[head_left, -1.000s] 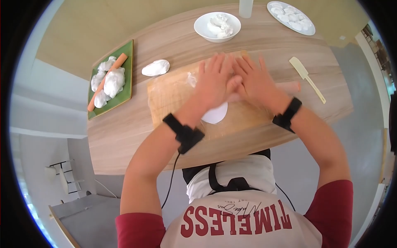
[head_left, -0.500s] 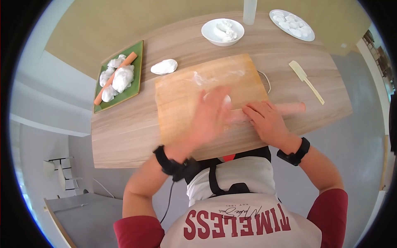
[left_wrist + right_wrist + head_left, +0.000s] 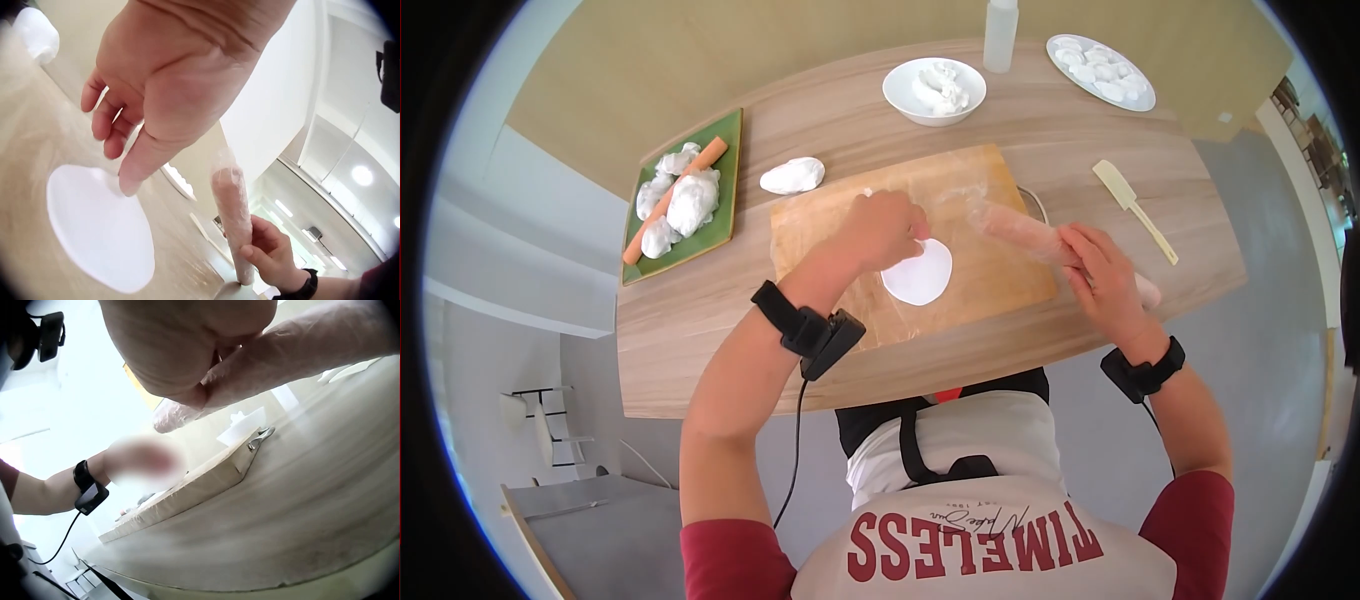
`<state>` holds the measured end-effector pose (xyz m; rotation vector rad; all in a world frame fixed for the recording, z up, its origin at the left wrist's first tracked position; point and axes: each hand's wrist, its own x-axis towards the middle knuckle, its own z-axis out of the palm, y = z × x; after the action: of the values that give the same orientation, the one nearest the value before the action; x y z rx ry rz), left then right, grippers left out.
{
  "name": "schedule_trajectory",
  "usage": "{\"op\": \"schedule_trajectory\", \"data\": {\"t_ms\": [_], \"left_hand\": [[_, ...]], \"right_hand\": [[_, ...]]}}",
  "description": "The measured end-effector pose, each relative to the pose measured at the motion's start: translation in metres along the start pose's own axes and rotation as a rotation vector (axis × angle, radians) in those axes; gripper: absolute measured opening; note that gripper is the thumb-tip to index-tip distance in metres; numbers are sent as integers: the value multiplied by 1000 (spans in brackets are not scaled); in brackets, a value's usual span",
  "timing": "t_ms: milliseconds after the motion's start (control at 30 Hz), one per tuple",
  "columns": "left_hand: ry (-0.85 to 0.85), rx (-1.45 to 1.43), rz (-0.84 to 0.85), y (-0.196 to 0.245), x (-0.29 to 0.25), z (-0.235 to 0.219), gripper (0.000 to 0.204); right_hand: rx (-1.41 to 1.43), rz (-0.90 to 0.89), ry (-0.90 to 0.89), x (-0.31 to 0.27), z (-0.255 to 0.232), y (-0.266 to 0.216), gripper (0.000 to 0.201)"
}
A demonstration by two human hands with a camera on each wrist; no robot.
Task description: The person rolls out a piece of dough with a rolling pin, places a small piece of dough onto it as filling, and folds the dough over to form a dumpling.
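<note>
A thin white dough round (image 3: pixel 917 272) lies on the wooden board (image 3: pixel 990 265). My left hand (image 3: pixel 885 232) is over its far edge, with thumb and fingers bent down; in the left wrist view the thumb (image 3: pixel 132 178) meets the rim of the dough round (image 3: pixel 100 231), pinching it. The index fingertip is hidden behind the thumb. To the right, my right hand (image 3: pixel 1105 280) grips a pinkish rolling pin (image 3: pixel 1020 232) wrapped in clear film. The pin slants over the board's right side, raised off it in the right wrist view.
On the left, a green tray (image 3: pixel 725 225) carries bagged white lumps and an orange stick (image 3: pixel 675 200). A white lump (image 3: pixel 793 176) lies behind the board. Further back stand a bowl of white stuff (image 3: pixel 930 115), a bottle (image 3: pixel 1000 38) and a plate (image 3: pixel 1145 98) of white pieces. A spatula (image 3: pixel 1135 205) lies right.
Both hands were together over the board, then parted. The right hand took the rolling pin off to the right and tilted it. The left hand came down at the dough round's far edge.
</note>
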<state>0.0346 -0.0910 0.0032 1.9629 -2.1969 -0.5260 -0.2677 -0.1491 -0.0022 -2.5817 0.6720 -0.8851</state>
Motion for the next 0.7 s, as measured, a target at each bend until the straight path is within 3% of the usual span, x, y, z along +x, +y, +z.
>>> {"op": "schedule_trajectory", "data": {"t_ms": [100, 167, 200, 267, 300, 367, 500, 567, 600, 667, 700], "left_hand": [[-2, -231, 99, -12, 3, -13, 16], [-119, -549, -105, -10, -6, -27, 11], [-120, -546, -108, -13, -11, -26, 11], [30, -905, -284, -15, -23, -19, 8], [27, -901, -287, -14, -28, -12, 8], [180, -1202, -536, -12, -36, 2, 11], [208, -1101, -624, -8, -49, 13, 15], [268, -456, -425, -11, -52, 11, 19], [266, -456, -425, -8, -51, 12, 19], [604, -202, -168, 3, -44, 16, 27], [546, -136, -83, 14, -41, 16, 29]], "right_hand": [[21, 13, 12, 2, 1, 2, 42], [38, 32, 18, 2, 1, 3, 41], [59, 71, 22, 2, 1, 6, 41], [83, 110, 29, 2, 1, 9, 41], [76, 112, 28, 3, 0, 11, 41], [74, 115, 24, 5, 2, 13, 41], [43, 49, -10, 10, 14, 13, 40], [32, 27, -31, 12, 23, 7, 39], [24, -52, -53, 15, 28, 1, 38], [18, -135, -73, 21, 39, -8, 38], [-8, -208, -84, 22, 46, -12, 36]]}}
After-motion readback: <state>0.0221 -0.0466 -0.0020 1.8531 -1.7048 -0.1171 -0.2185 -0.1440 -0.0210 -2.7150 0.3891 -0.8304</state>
